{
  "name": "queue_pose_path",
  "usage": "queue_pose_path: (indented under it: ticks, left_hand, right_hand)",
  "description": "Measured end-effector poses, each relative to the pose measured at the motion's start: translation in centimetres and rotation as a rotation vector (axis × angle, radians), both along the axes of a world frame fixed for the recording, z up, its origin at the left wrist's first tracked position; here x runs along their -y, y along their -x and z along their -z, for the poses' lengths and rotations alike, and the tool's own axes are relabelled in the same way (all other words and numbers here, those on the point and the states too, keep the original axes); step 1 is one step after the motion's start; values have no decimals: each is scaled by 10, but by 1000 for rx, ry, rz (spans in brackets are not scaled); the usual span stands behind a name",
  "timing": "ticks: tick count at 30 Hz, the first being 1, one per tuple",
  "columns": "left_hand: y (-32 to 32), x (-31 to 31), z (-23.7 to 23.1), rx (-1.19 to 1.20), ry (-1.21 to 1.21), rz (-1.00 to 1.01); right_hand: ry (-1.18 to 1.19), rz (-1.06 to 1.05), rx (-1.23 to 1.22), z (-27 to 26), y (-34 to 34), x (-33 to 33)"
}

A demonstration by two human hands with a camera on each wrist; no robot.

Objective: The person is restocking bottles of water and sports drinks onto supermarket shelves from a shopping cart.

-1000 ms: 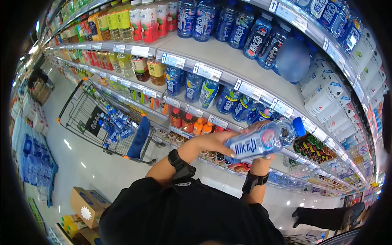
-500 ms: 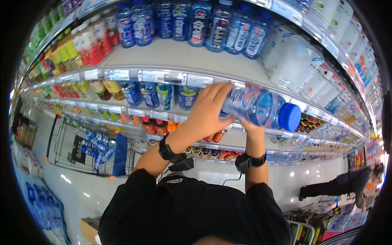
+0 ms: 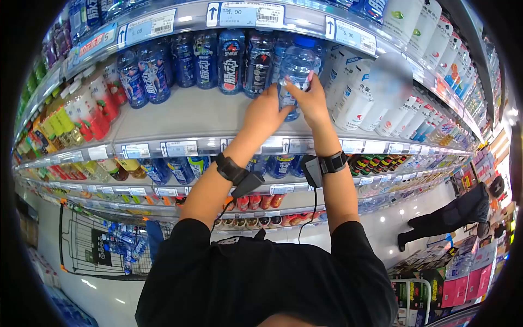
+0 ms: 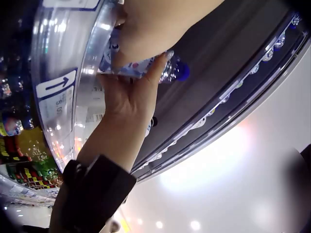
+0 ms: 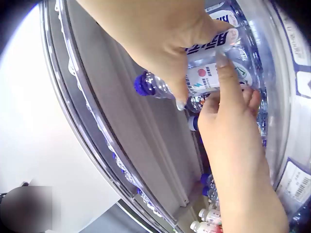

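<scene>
In the head view, a clear blue plastic bottle is over the front of a flat grey shelf, its long axis near vertical, leaning slightly right, its round blue cap upward. Whether its base touches the shelf cannot be told. Both forearms reach up and forward; the left grip grasps the bottle's left side, and the right grip grasps its right, thumb across the front. Glossy white containers stand to the right, dark-labelled bottles to the left.

In the left wrist view, the bottle lies across the frame, cap to the right. The left grip hides part of it near the lens; the right arm rises from lower left, wearing a rigid black wrist device.

In the right wrist view, the cap points left, slightly down. The left thumb presses the smooth white printed label, while the right thumb lies near the bottle's shoulder.
</scene>
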State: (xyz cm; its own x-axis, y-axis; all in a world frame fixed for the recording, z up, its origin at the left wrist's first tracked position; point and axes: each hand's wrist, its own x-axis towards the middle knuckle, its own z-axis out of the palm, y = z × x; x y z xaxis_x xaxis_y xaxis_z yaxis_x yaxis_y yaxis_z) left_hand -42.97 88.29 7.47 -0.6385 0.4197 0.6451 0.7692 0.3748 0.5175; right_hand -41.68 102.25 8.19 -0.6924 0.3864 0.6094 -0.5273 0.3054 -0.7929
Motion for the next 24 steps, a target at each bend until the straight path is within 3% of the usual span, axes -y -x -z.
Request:
queue_pose_path:
  ticks: [6,9,12,15,21,24]
  left_hand:
    - [8,-1,13,-129,-54,-92]
    - [1,3,9,-177,-58,-97]
    - [2,5,10,-202,-35,-59]
    - [7,1,12,-218,-49,7]
    - [7,2,7,-118,12,115]
    - [13,-3,17,-125,14,131]
  right_hand:
    - [-29,-250,33,-7,-16,-6]
    - [-236,-42,71,1,-3,-14]
    - [-699,607,203,-4,-1,6]
    - [-654,794,278,-7,-1,21]
    - [-658,548,228,-3,-13,-2]
    - [-696,586,308,-10,-16,3]
